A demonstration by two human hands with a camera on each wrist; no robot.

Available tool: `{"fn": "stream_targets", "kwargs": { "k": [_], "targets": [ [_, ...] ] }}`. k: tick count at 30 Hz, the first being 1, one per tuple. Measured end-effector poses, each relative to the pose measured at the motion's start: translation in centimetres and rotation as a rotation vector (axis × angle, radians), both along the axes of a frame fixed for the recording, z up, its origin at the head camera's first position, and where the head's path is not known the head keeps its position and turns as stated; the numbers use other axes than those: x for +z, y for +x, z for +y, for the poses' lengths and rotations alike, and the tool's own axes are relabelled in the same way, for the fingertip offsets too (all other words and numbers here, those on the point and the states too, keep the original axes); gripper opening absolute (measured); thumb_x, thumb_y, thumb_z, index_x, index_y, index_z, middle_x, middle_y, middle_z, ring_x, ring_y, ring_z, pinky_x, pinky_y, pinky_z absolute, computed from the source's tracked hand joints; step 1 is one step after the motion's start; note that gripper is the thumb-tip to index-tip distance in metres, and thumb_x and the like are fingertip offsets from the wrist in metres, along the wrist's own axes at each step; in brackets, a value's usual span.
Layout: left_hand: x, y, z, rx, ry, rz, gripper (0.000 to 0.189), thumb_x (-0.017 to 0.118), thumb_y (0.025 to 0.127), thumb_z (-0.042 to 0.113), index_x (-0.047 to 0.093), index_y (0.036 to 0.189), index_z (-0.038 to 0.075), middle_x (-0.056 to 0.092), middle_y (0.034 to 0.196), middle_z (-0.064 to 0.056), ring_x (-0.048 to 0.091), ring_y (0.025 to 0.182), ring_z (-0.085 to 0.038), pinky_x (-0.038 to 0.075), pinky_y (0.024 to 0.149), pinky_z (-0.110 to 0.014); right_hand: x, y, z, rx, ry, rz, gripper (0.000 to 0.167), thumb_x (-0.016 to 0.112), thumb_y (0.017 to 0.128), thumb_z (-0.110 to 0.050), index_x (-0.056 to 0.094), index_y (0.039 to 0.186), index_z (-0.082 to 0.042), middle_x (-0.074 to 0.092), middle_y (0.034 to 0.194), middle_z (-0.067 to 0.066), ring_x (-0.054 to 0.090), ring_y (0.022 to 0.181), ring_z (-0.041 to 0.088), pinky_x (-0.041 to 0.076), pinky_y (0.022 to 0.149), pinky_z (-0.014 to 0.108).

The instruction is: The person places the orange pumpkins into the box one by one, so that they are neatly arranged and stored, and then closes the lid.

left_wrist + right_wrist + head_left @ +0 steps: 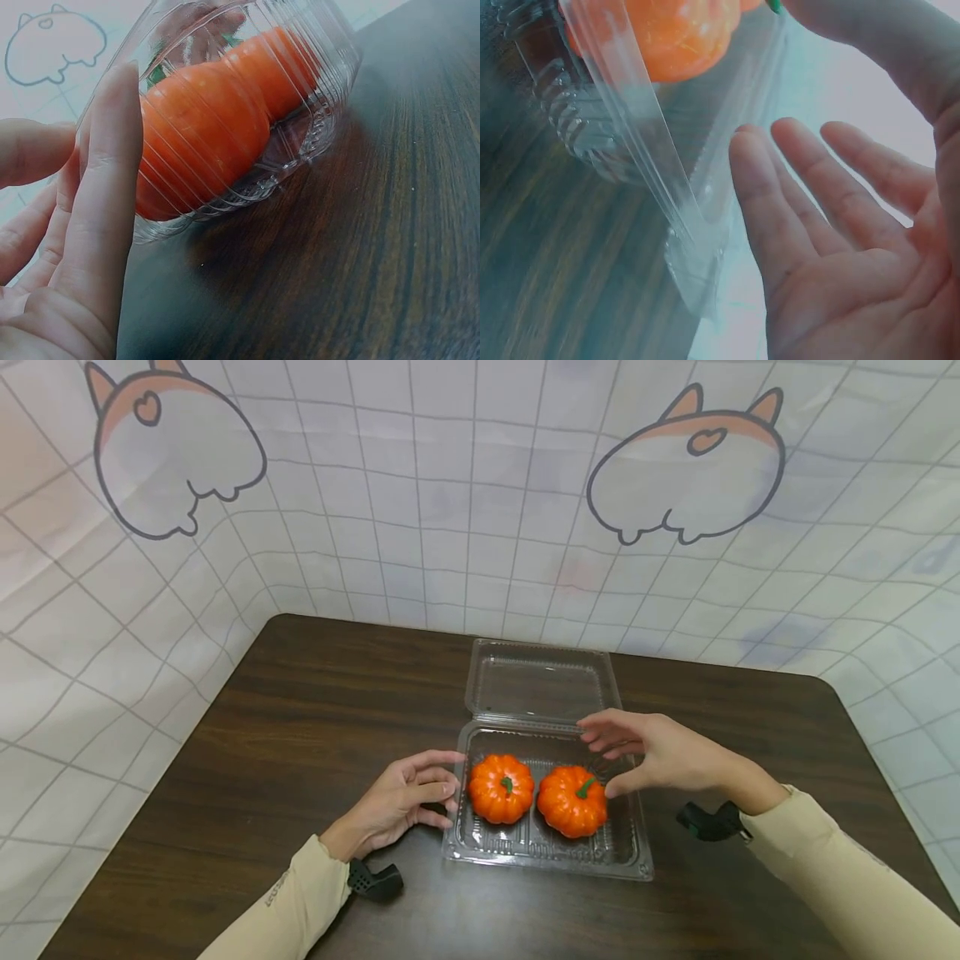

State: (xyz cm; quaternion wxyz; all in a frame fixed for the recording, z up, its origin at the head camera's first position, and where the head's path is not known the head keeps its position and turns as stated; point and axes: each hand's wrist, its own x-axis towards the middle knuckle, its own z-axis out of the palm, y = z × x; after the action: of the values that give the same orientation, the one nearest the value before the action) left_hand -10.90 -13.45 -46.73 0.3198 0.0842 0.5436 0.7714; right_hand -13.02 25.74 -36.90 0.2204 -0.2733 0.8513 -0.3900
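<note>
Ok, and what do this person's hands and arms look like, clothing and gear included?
The left hand and right hand are ungloved. Both arms wear pale beige sleeves, left and right; the left sleeve bears small dark marking, unreadable here. A black device sits at each wrist, left and right.
</note>
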Motion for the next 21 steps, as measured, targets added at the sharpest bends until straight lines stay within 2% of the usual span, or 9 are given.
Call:
{"fn": "stream_targets", "kwargs": {
  "k": [6, 11, 17, 21],
  "targets": [
    [0.0, 0.0, 0.1, -0.005, 0.021, 0.004, 0.056, 0.072, 0.096, 0.008, 0.05, 0.148, 0.006, 0.069, 0.099, 0.004, 0.072, 0.08, -0.011, 0.067, 0.07, -0.028, 0.5, 0.3, 1.2, -0.07, -0.053, 0.073, 0.075, 0.087, 0.084, -0.023, 0.051, 0.148, -0.012, 0.061, 0.145, 0.014, 0.066, 0.123, 0.019, 0.059, 0.101, 0.027],
    [0.2, 0.1, 0.0, -0.002, 0.019, -0.003, 0.056, 0.073, 0.096, 0.008, 0.05, 0.147, 0.006, 0.069, 0.099, 0.004, 0.071, 0.08, -0.011, 0.066, 0.07, -0.027, 0.6, 0.6, 2.2, -0.147, -0.132, 0.101, 0.069, 0.084, 0.086, -0.016, 0.051, 0.147, -0.011, 0.062, 0.139, 0.017, 0.068, 0.118, 0.012, 0.059, 0.098, 0.02],
    [0.5, 0.1, 0.0, -0.001, 0.019, -0.015, 0.055, 0.072, 0.096, 0.008, 0.051, 0.147, 0.007, 0.068, 0.099, 0.004, 0.071, 0.08, -0.011, 0.066, 0.069, -0.027, 0.5, 1.0, 3.1, -0.25, -0.213, 0.106, 0.061, 0.074, 0.095, -0.009, 0.048, 0.149, -0.003, 0.063, 0.136, -0.011, 0.067, 0.116, 0.004, 0.06, 0.093, 0.016],
    [0.5, 0.1, 0.0, -0.003, 0.024, -0.015, 0.056, 0.073, 0.096, 0.008, 0.051, 0.147, 0.007, 0.069, 0.099, 0.003, 0.071, 0.08, -0.011, 0.067, 0.07, -0.027, 0.0, 1.1, 3.6, -0.317, -0.278, 0.111, 0.054, 0.066, 0.1, -0.008, 0.047, 0.151, -0.006, 0.061, 0.139, -0.014, 0.068, 0.117, -0.001, 0.06, 0.093, 0.016]
  ]
}}
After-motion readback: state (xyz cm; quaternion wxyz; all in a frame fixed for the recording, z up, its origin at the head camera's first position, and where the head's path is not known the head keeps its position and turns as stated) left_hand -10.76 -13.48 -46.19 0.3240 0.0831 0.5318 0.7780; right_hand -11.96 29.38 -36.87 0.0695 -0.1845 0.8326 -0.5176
